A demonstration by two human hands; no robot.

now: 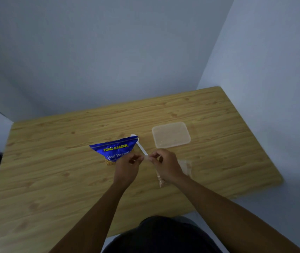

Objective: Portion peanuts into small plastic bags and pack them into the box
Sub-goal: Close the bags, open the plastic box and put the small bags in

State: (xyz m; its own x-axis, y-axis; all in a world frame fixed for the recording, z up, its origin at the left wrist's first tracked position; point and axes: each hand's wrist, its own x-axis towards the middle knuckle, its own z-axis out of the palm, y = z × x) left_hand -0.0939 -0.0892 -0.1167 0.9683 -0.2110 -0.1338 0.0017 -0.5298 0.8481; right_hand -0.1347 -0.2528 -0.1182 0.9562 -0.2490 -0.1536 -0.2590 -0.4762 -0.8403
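The clear box (171, 134) lies on the desk (54, 161), looking empty. Left of the box, the blue peanut pack (113, 149) stands open, nuts showing at its base, a white spoon (139, 145) behind it. Near the box, left hand (127, 167) and right hand (165, 166) pinch a small clear bag (148, 158) between fingertips. More bags (185, 167) lie under the right hand.

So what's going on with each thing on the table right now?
Peanut packet: top open, lying on the table.
White spoon: lying beside the packet, nobody holding it.
Clear plastic box: on the table, no bags visible in it.
Small plastic bag: pinched between both hands.
Left hand: gripping the bag.
Right hand: gripping the bag.
Spare bags: flat beside the right hand.
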